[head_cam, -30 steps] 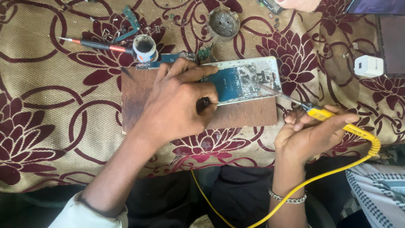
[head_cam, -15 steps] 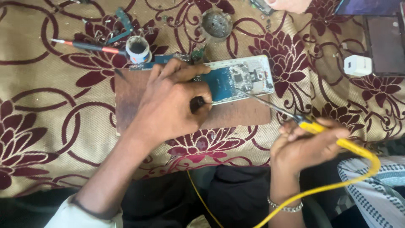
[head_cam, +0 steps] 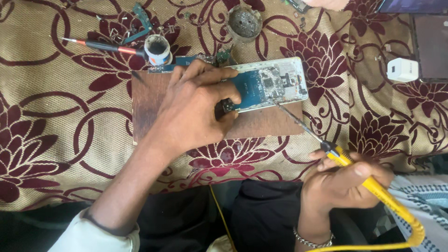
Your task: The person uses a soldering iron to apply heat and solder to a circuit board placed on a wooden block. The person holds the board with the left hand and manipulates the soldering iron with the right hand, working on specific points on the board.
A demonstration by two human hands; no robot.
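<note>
An opened phone [head_cam: 275, 84] with its blue circuit board exposed lies on a brown wooden board [head_cam: 261, 123]. My left hand [head_cam: 193, 109] presses down on the phone's left part and grips it. My right hand [head_cam: 343, 182] holds a yellow-handled soldering iron [head_cam: 361, 179] like a pen. Its thin metal tip reaches up-left and touches the phone's circuit board near the lower right corner. A yellow cable runs from the handle down past my right wrist.
A small white pot [head_cam: 157, 49] stands at the board's back edge beside a red-and-black screwdriver [head_cam: 100, 45]. A round grey tin [head_cam: 244, 22] sits further back. A white charger block [head_cam: 402, 70] and a dark flat device [head_cam: 430, 46] lie at the right on the flowered cloth [head_cam: 60, 116].
The view has shifted slightly. My right hand has moved down and to the right, while the iron's tip stays at the phone. My left hand keeps its hold.
</note>
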